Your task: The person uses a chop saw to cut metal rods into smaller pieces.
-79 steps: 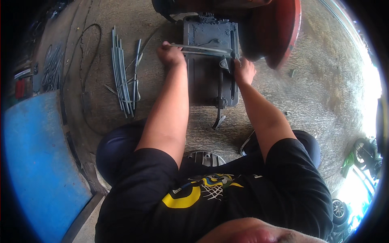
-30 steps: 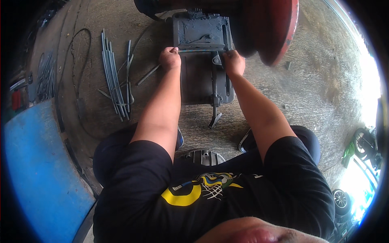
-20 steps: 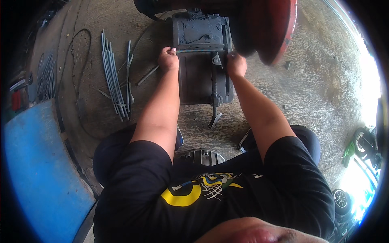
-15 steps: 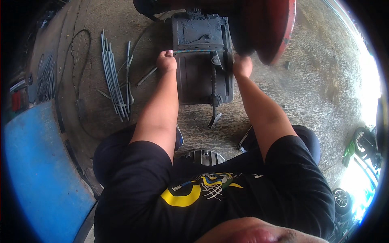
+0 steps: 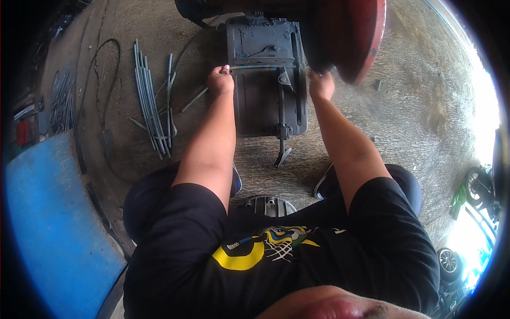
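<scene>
Left hand (image 5: 220, 82): upper centre, fingers curled round a thin metal rod (image 5: 255, 66) on the dark machine (image 5: 265, 80).
Right hand (image 5: 321, 85): beside the red guard (image 5: 361, 37); finger state unclear.

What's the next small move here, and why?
Probably pull the red saw guard down: the left hand grips a thin rod laid across the dark vise bed, and the right hand is up at the guard.

Daylight floods in from the right — the far-right rim is blown out to white glare, while the left edge sinks into shadow. The fisheye bends straight lines toward a black rim, and the near bottom edge is blurred — out of focus.
</scene>
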A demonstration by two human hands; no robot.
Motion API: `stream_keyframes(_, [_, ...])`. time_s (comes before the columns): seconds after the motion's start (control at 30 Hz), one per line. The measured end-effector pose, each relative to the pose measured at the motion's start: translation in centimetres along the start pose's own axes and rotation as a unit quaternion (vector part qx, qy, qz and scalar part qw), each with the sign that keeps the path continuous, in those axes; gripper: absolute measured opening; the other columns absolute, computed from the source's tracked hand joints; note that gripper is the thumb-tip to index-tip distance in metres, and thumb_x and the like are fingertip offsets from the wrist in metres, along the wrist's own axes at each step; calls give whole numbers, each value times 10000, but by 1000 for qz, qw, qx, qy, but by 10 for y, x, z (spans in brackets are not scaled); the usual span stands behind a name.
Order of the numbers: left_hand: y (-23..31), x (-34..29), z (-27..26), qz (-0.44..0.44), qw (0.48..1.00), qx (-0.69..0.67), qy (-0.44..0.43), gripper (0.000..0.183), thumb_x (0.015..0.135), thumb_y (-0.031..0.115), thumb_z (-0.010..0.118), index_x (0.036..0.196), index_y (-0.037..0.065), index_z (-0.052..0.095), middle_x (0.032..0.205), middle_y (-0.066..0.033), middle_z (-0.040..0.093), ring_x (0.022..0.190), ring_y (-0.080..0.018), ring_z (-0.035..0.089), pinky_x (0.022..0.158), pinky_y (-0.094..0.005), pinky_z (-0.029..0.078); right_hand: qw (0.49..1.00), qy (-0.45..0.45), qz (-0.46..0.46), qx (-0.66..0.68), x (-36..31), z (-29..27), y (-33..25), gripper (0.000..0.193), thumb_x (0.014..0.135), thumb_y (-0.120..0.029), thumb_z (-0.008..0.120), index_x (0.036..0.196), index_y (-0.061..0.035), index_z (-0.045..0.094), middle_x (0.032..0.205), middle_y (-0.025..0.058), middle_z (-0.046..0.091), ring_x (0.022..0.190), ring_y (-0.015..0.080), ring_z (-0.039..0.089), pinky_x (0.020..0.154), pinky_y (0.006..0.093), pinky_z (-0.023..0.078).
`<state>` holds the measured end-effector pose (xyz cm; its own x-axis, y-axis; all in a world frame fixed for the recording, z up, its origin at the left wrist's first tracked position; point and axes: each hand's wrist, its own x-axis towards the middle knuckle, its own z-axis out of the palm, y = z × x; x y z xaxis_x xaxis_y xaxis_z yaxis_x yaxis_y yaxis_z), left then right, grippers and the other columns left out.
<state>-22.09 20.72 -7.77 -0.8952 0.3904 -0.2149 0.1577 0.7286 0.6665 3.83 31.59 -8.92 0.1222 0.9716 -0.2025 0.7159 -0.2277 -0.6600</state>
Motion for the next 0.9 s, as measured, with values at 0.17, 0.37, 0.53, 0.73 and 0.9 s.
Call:
stream_keyframes(0.17, [3,-3,4,7,1000,-15,1,264,863,286,642,950,40,686,898,-159,687,837,-267,664,779,-355,494,1000,16,20,2,10,-2,5,337,830,-276,567,1088,-65,616,1047,188,641,1041,378,570,889,429,433])
stream_keyframes(0.37, [-5,-2,-5,-9,1000,-20,16,265,873,266,627,966,22,677,908,-164,687,846,-273,667,778,-351,498,997,14,66,46,11,8,1,312,830,-238,577,1089,-68,612,1060,169,644,1028,361,582,880,407,442])
stream_keyframes(0.53, [7,-8,6,1,1000,-29,7,264,878,260,621,973,20,675,907,-163,688,845,-272,667,774,-350,498,996,32,-74,33,62,26,45,345,811,-269,599,1097,-78,619,1099,191,624,1023,351,592,874,383,455])
stream_keyframes(0.73, [-5,0,5,-4,999,-26,19,266,877,266,621,972,23,674,899,-162,687,835,-272,667,767,-350,499,965,16,75,250,84,10,12,472,774,-411,665,992,7,640,868,153,671,789,267,642,751,354,476])
stream_keyframes(0.9, [3,-2,22,21,999,-36,17,277,870,276,636,968,20,678,852,-142,691,781,-242,661,735,-341,496,979,177,-31,92,125,-49,-16,404,778,-358,644,856,38,655,769,139,659,719,214,605,723,352,472])
